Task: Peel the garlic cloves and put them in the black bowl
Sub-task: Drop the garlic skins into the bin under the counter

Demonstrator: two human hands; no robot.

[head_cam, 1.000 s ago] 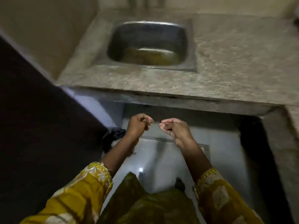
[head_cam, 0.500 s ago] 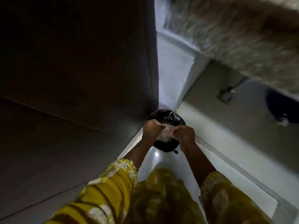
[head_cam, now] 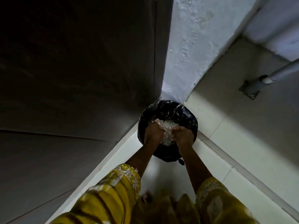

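Observation:
A round black bin [head_cam: 182, 113] lined with a shiny black plastic bag stands on the floor in the corner. Both my hands are over its near side. Between them is a loose clump of white papery garlic skins [head_cam: 168, 129]. My left hand [head_cam: 152, 130] grips the clump from the left with curled fingers. My right hand [head_cam: 184, 135] grips it from the right in the same way. Neither garlic cloves nor a black bowl are in view.
A dark cabinet panel [head_cam: 80, 78] fills the left side. A pale blue wall [head_cam: 186, 46] rises behind the bin. White floor tiles [head_cam: 242, 135] spread to the right, with a grey pipe [head_cam: 283, 71] and its floor fitting [head_cam: 250, 88] at the far right.
The view swung from the sink counter down to the floor corner. My hands moved from in front of the counter to over the bin, still together, now with the skins showing between them.

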